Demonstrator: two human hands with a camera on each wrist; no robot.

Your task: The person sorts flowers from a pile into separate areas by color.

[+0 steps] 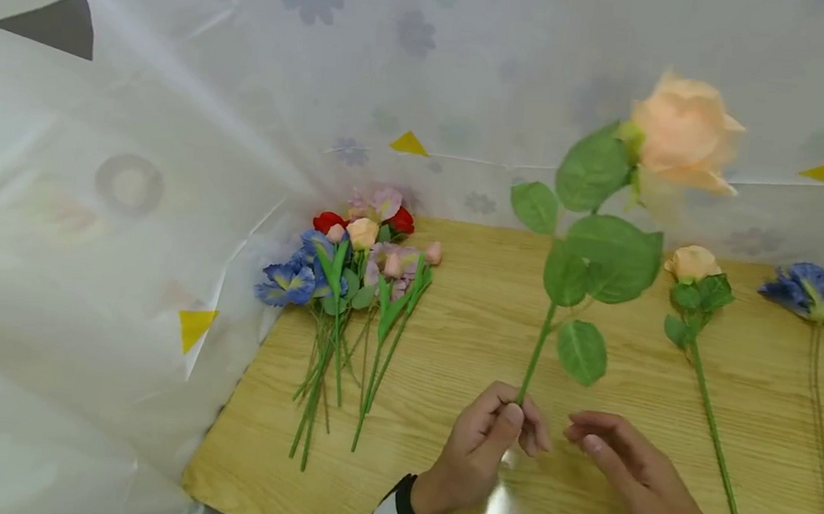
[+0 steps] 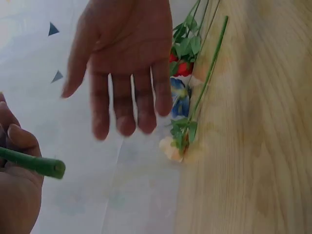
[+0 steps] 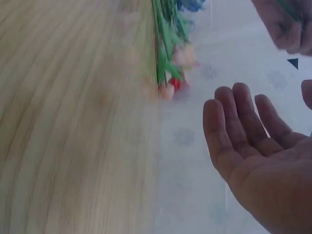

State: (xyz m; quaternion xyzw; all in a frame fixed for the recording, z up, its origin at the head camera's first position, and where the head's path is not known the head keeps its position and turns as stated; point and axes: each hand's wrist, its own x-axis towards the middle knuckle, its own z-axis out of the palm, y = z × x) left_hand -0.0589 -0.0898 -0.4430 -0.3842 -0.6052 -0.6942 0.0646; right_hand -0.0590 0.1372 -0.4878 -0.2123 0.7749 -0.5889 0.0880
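Observation:
In the head view my left hand grips a large peach rose low on its green stem. The bloom is up at the top right, with broad leaves below it. The cut end of the stem pokes out of the fist in the left wrist view. My right hand is held just right of the left one, fingers loosely extended and holding nothing. In the right wrist view, its palm faces up with the fingers apart.
A bunch of mixed flowers, blue, red, pink and peach, lies on the left of the wooden table. On the right lie a smaller peach rose and a blue flower. A patterned white sheet hangs behind.

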